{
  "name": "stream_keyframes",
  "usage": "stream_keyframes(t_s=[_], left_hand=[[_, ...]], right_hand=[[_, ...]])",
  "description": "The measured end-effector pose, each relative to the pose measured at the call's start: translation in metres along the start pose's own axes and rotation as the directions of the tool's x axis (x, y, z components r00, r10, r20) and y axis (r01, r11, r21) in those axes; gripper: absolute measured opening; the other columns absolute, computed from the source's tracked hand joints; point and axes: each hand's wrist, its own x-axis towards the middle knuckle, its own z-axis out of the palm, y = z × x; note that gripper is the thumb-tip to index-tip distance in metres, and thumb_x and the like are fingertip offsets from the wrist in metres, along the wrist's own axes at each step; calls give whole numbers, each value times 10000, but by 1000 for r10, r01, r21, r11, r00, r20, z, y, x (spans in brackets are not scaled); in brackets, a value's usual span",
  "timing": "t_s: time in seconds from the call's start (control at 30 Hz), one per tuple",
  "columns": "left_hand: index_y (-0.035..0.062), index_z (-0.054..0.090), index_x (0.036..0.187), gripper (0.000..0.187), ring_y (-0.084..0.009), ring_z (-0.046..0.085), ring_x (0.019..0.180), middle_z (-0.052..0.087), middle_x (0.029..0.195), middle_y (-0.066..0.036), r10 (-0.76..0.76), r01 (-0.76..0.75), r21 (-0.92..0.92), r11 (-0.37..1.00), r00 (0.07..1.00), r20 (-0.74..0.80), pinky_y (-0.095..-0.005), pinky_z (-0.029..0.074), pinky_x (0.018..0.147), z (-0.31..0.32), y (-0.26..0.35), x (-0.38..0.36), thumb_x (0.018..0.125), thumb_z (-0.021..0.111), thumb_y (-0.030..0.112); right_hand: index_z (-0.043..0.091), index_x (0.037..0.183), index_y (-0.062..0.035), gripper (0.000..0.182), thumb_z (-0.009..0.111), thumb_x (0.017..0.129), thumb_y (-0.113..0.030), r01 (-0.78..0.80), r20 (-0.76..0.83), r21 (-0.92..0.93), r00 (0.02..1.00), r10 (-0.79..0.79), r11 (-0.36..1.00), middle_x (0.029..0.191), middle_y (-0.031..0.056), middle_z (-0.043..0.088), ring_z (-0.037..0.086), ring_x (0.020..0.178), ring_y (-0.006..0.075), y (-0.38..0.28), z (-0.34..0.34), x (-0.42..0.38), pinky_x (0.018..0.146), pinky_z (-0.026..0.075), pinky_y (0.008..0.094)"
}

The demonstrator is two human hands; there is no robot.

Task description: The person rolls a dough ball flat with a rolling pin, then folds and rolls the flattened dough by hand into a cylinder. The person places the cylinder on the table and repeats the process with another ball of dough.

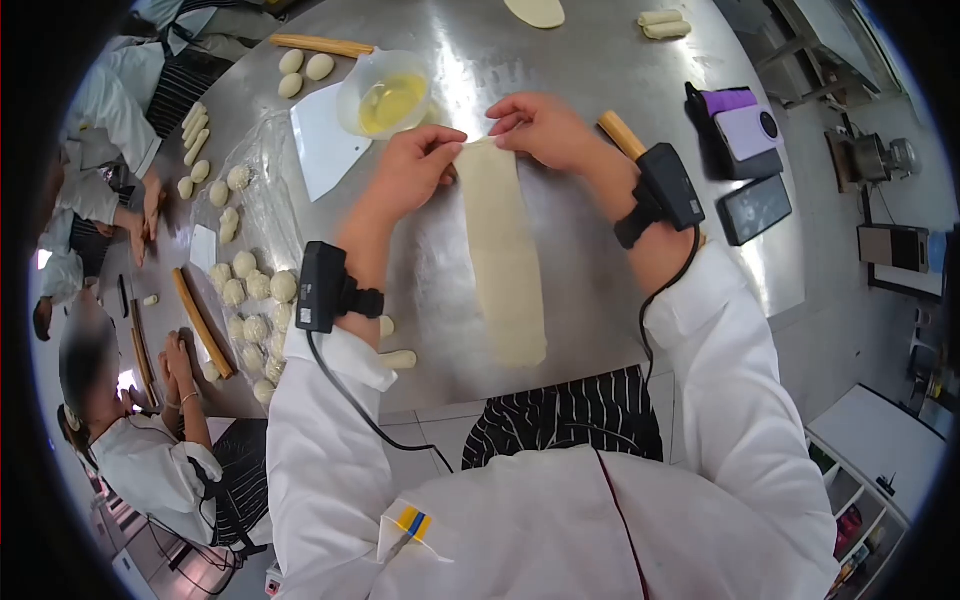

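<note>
A long, flat strip of dough [505, 250] lies on the metal table, running from my hands toward the near edge. My left hand [415, 168] pinches the far left corner of the strip between thumb and fingers. At the far right corner, my right hand [545, 130] has its thumb and fingertips on the dough, the fingers curled over the edge. The far end looks slightly turned up between the two hands. Close beyond my left hand stand a bowl of yellow oil [393, 103] and a white dough scraper [325, 145].
A rolling pin [622, 135] lies partly under my right forearm. To its right are a phone [754, 210] and a purple device [745, 130]. Several dough balls [257, 285] and plastic film [265, 165] lie at left. Co-workers' hands [180, 375] rest by the table's left side.
</note>
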Motion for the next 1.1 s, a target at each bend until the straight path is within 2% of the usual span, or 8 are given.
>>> stream_keyframes(t_s=[0.17, 0.27, 0.33, 0.5, 0.6, 0.67, 0.93, 1.1], left_hand=[[23, 681, 1086, 188, -59, 559, 665, 635, 802, 4, -24, 29, 93, 995, 998, -50, -206, 449, 560, 3, -3, 2, 945, 596, 115], [28, 685, 1081, 183, -41, 504, 626, 597, 752, 26, 58, -45, 146, 988, 994, -87, -199, 394, 516, 3, -8, 3, 943, 598, 109], [33, 687, 1083, 183, -36, 438, 588, 559, 728, 38, 13, -15, -44, 999, 998, -53, -202, 346, 500, 3, -4, 0, 937, 604, 105], [38, 687, 1095, 197, -42, 404, 561, 545, 706, 46, -84, 123, -295, 948, 986, 142, -203, 320, 502, -6, -10, 3, 926, 625, 119], [35, 699, 1058, 188, -46, 441, 584, 585, 724, 32, -85, 97, -118, 988, 991, 108, -205, 344, 518, -2, -9, 6, 908, 645, 135], [25, 712, 1009, 182, -65, 506, 634, 638, 770, 8, 49, -46, 214, 976, 999, -9, -223, 408, 569, -2, -12, 11, 887, 664, 151], [12, 710, 984, 186, -112, 593, 732, 688, 825, -40, 104, -45, 358, 933, 984, -147, -270, 481, 693, 6, -11, 21, 875, 664, 156], [11, 707, 986, 178, -123, 617, 771, 700, 880, -58, 160, -68, 336, 939, 954, -255, -275, 488, 716, 13, -16, 21, 884, 651, 147]], right_hand=[[549, 1233, 20, 418, 687, 841, -20, -46, -12, 40, 999, 47, 998, 1032, 86, 672, 635, 895, 140, 5, 0, 2, 775, 525, 280], [559, 1193, 17, 383, 690, 835, -11, -102, 23, 195, 995, 100, 975, 1026, 95, 671, 638, 890, 146, 9, -1, 3, 783, 529, 279], [570, 1132, 11, 325, 690, 830, -4, -119, 134, 319, 988, 79, 940, 1020, 104, 668, 640, 888, 152, 8, -6, 4, 785, 536, 278], [575, 1091, 7, 292, 691, 823, -1, -121, 181, 250, 981, 77, 961, 987, 98, 670, 642, 869, 150, 2, -11, 8, 755, 539, 276], [591, 1059, 11, 267, 699, 816, -7, -96, 137, 125, 987, 79, 987, 950, 93, 679, 647, 831, 146, -3, -9, 10, 725, 537, 273], [602, 1038, 12, 248, 704, 813, -13, -84, 106, 39, 991, 79, 996, 929, 90, 685, 649, 809, 145, -3, -5, 12, 713, 536, 272], [626, 1025, 15, 244, 711, 800, -25, -50, -164, -235, 986, 11, 971, 891, 93, 703, 663, 796, 150, 2, 4, 19, 734, 540, 281], [634, 1042, 14, 240, 699, 817, -38, 4, -108, -162, 994, -21, 987, 938, 94, 702, 662, 848, 154, 9, 3, 22, 776, 536, 286]])
